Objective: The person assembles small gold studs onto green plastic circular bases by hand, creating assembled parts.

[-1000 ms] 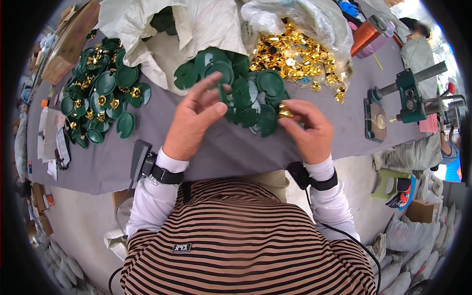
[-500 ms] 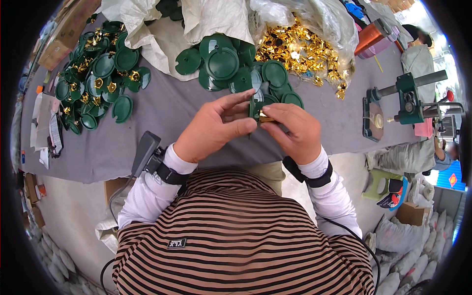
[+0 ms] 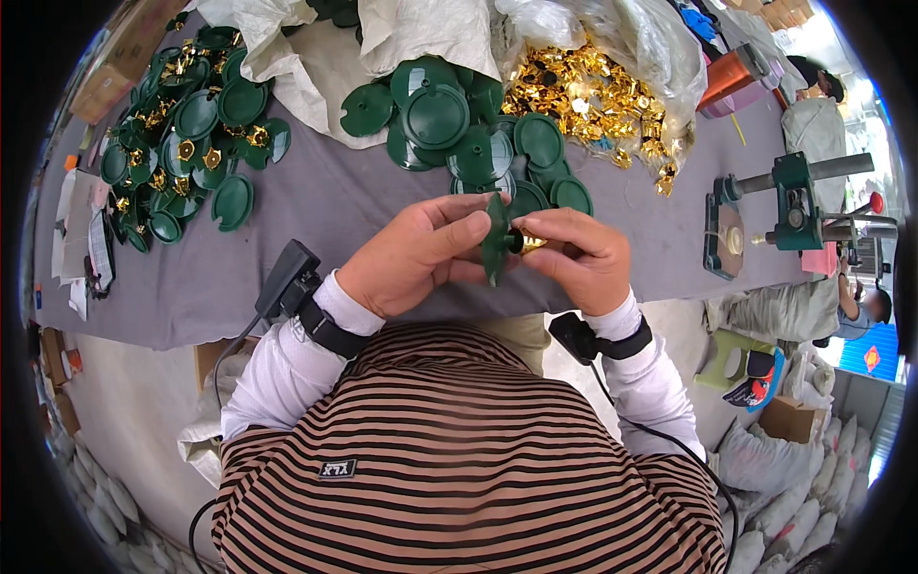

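Just above the near edge of the grey-covered table, both hands meet at chest height. The left hand pinches a dark green plastic disc by its rim, thumb on one face and fingers on the other, so the disc stands on edge with its centre turned toward the right hand. That hand's fingertips are closed on a small gold metal piece held against the disc's middle — a hold that keeps the centre free for the other hand. Loose green discs lie heaped straight ahead, the gold pieces spill from a clear bag just right of them, and discs already carrying gold centres sit well apart on the left — each heap within easy reach. A green hand press stands at the right end.
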Demonstrator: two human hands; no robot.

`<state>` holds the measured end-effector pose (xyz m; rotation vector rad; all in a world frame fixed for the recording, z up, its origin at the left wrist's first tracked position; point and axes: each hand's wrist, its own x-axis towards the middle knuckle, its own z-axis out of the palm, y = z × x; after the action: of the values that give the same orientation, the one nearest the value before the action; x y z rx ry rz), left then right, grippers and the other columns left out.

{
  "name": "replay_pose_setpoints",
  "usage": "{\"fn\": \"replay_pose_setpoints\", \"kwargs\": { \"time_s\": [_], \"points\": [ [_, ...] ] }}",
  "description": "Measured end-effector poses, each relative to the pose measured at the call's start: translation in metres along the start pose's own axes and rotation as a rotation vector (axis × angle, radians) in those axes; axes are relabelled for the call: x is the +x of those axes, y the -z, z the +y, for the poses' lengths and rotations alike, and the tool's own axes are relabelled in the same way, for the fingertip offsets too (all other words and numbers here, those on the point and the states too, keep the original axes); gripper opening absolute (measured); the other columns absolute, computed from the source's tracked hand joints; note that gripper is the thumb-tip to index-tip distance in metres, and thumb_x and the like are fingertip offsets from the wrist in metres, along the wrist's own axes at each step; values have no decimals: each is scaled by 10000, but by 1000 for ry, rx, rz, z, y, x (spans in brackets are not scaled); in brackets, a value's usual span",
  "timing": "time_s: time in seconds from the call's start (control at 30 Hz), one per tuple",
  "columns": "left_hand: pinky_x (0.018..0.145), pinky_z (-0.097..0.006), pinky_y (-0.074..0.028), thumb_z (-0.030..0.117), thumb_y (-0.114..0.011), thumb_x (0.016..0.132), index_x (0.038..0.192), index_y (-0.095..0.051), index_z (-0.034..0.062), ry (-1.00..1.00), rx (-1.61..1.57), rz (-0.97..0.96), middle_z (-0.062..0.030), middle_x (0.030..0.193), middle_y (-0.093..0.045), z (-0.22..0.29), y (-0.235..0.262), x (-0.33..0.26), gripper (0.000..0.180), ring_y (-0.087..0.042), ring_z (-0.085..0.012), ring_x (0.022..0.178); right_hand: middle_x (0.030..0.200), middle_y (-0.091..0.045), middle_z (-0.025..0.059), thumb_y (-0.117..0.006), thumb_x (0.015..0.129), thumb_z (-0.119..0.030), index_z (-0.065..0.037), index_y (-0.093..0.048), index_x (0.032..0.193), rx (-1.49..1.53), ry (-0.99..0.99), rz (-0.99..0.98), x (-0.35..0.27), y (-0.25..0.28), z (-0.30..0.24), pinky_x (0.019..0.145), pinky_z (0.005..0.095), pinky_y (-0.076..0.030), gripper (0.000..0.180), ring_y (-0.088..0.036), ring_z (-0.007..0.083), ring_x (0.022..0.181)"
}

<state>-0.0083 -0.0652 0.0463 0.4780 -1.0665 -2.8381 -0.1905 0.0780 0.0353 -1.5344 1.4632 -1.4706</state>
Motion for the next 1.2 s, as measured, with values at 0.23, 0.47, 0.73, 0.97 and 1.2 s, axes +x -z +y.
{"fn": "replay_pose_setpoints", "kwargs": {
  "time_s": [0.23, 0.47, 0.73, 0.97, 1.2],
  "points": [
    [955, -287, -454, 128, -692, 869, 1399, -422, 18, -139, 383, 98, -65, 1261, -569, -4, 0, 4, 605, -575, -132, 1085, 969, -693, 129, -746, 759, -18, -9, -690, 1028, -319, 12, 24, 1, -6, -11, 727, 270, -542, 274, -682, 213, 842],
    [928, -325, -484, 127, -830, 704, 1373, -471, 50, -503, 1154, 11, -144, 1362, -523, -11, -1, 5, 763, -585, -213, 1127, 921, -704, 68, -736, 771, -23, -5, -692, 1035, 109, -530, 92, -14, -7, -16, 722, 252, -529, 269, -660, 122, 809],
    [960, -343, -443, 90, -775, 717, 1371, -464, 32, -501, 1242, 342, -130, 1401, -488, 53, 28, -35, 727, -515, -225, 1223, 929, -691, 130, -668, 838, -151, -34, -696, 973, -368, -140, 72, 62, 53, 8, 761, 342, -528, 180, -668, 264, 819],
    [1027, -361, -386, 12, -660, 755, 1388, -457, 71, -724, 1549, 982, -136, 1427, -450, 138, 133, -99, 667, -465, -263, 1275, 1180, -614, 170, -572, 834, -153, -63, -605, 1166, -958, 142, -155, 223, 123, 145, 992, 412, -429, 345, -552, 352, 1127],
    [1059, -405, -350, 83, -673, 769, 1380, -461, 111, -614, 2053, 1184, -190, 1434, -404, 163, 190, -94, 648, -427, -378, 1271, 1314, -544, 141, -694, 727, -408, -142, -512, 1305, -1019, -308, -320, 266, 82, 172, 1013, 375, -420, 661, -512, 327, 1204]
  ]
}}
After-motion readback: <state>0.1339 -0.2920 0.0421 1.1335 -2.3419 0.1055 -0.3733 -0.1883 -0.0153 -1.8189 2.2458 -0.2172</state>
